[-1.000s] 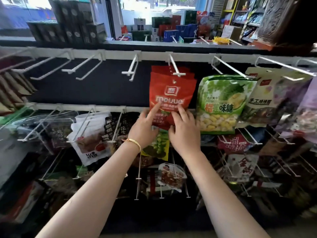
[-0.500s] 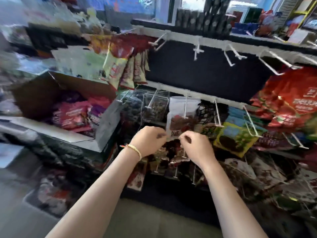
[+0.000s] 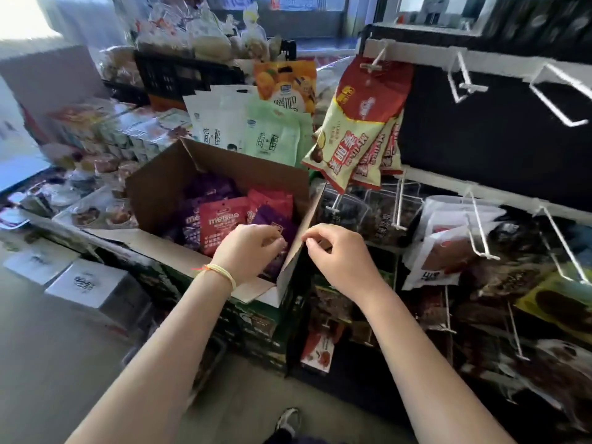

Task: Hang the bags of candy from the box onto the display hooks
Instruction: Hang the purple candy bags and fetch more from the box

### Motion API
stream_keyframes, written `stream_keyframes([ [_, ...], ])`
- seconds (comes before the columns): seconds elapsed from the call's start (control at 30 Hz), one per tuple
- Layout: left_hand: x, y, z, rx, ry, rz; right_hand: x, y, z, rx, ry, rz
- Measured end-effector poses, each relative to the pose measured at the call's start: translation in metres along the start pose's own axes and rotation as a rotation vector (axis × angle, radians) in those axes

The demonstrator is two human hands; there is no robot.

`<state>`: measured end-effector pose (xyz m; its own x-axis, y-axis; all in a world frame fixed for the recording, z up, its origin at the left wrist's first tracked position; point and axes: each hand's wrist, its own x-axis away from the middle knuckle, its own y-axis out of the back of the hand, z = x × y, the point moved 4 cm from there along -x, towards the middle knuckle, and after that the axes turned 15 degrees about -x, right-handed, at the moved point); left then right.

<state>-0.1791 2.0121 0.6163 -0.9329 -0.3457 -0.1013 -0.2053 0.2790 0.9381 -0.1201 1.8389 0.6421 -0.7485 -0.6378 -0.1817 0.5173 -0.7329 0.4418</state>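
**Two hands over the candy box**

Both hands hover apart with loosely curled fingers, holding nothing: left hand (image 3: 248, 251) above the purple bag (image 3: 272, 224), right hand (image 3: 339, 254) at the cardboard box (image 3: 179, 184) wall. Deeper bags are hidden. Two red bags (image 3: 221, 224) show. Empty display hooks (image 3: 464, 80) jut from the dark rack; shop goods crowd behind.

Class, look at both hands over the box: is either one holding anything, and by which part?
Nothing is held: the left hand and right hand hover, fingers loosely curled, over the box.
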Motion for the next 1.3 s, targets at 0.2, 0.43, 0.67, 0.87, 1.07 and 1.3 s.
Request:
stream_keyframes([
  [0.2, -0.061, -0.014, 0.095, -0.343, 0.125, 0.296, -0.106, -0.065, -0.012, 0.011, -0.175, 0.178],
  [0.43, -0.119, -0.057, 0.185, -0.322, 0.229, 0.578, -0.16, -0.14, -0.05, 0.295, -0.499, 0.502],
  [0.67, -0.16, -0.087, 0.254, -0.071, 0.484, 0.583, -0.187, -0.186, -0.081, 0.289, -0.693, 0.454],
  [0.87, -0.169, -0.093, 0.288, 0.543, 0.727, 0.329, -0.2, -0.222, -0.093, 0.016, -0.867, 0.199],
  [1.07, -0.162, -0.1, 0.291, 0.984, 0.669, 0.535, -0.195, -0.233, -0.1, -0.235, -0.966, -0.084],
  [1.3, -0.173, -0.062, 0.272, 1.108, 0.396, 0.634, -0.19, -0.236, -0.078, -0.498, -0.815, -0.248],
])
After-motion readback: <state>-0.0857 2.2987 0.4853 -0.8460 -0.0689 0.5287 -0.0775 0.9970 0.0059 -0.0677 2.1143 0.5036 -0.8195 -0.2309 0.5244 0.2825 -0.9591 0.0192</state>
